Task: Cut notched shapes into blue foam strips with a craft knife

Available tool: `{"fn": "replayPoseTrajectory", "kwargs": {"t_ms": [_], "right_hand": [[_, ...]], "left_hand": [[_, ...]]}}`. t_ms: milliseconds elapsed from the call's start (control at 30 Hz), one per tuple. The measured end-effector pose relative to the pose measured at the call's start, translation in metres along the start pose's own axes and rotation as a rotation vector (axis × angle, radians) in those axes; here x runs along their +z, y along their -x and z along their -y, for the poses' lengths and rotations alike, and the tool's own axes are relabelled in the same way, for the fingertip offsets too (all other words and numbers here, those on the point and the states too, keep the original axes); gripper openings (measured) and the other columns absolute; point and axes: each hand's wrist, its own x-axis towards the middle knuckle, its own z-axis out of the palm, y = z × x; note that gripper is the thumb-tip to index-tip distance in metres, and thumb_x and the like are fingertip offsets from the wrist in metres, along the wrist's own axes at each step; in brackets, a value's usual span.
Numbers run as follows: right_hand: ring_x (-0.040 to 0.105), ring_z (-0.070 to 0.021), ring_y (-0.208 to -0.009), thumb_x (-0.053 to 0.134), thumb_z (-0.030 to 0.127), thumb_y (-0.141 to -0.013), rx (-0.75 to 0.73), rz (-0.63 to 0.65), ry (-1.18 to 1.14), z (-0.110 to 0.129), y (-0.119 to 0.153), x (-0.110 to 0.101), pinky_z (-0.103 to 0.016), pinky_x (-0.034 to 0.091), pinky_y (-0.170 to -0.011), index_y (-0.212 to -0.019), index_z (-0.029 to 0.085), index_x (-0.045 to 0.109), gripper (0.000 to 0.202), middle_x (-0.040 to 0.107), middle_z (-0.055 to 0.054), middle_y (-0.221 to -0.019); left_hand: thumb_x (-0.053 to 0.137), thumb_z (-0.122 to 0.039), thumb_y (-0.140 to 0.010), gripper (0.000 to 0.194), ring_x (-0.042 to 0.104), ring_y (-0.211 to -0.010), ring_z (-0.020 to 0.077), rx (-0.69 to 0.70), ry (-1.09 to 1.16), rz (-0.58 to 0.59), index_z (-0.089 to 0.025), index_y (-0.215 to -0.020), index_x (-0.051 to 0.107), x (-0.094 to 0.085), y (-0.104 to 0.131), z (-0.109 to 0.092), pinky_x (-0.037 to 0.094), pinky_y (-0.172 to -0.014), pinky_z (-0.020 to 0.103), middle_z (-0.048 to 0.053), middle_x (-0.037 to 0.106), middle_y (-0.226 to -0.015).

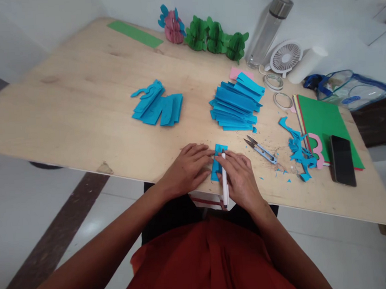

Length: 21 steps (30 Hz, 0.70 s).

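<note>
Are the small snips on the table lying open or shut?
Open: the snips lie on the table near the right hand, with a visible gap between their two dark blade tips.

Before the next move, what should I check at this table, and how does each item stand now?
1. White pen held in the right hand: ok.
2. Left hand at the side of the small blue strip: ok.
3. Pen's writing tip touching the strip: cannot tell, too small to see.
4. Snips closed: not ok, the blades stand apart.
5. Heap of blue scraps apart from the strip: ok.
</note>
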Motion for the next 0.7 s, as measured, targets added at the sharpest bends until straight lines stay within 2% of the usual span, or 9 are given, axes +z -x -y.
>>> {"fn": "replayPoseTrajectory", "kwargs": {"t_ms": [267, 500, 700], "right_hand": [[0.049, -0.0308, -0.135, 0.052, 0.014, -0.091, 0.019, -0.006, 0.015, 0.0032, 0.0003, 0.0031, -0.051, 0.035, -0.108, -0.139, 0.022, 0.053, 0.049, 0.064, -0.013, -0.134], [0.048, -0.0301, -0.135, 0.051, 0.015, -0.093, 0.022, -0.022, 0.012, 0.0052, -0.0001, 0.0034, -0.052, 0.036, -0.107, -0.141, 0.025, 0.050, 0.049, 0.066, -0.011, -0.130], [0.048, -0.0296, -0.134, 0.051, 0.016, -0.093, 0.016, -0.025, 0.000, 0.0043, 0.0001, 0.0023, -0.050, 0.035, -0.108, -0.138, 0.022, 0.052, 0.045, 0.064, -0.012, -0.133]], "left_hand": [[0.047, -0.025, -0.094, 0.034, 0.046, -0.134, 0.0284, -0.025, -0.007, 0.022, -0.019, -0.125, 0.058, -0.0003, -0.0009, -0.0011, 0.030, -0.116, 0.053, 0.009, 0.060, -0.138], [0.048, -0.024, -0.093, 0.034, 0.046, -0.134, 0.0283, -0.012, -0.006, 0.016, -0.019, -0.126, 0.057, -0.0008, -0.0013, -0.0011, 0.031, -0.115, 0.052, 0.009, 0.059, -0.139], [0.047, -0.025, -0.093, 0.034, 0.046, -0.134, 0.0294, -0.002, -0.015, 0.005, -0.017, -0.124, 0.058, -0.0004, -0.0011, -0.0013, 0.031, -0.115, 0.052, 0.010, 0.060, -0.138]]}}
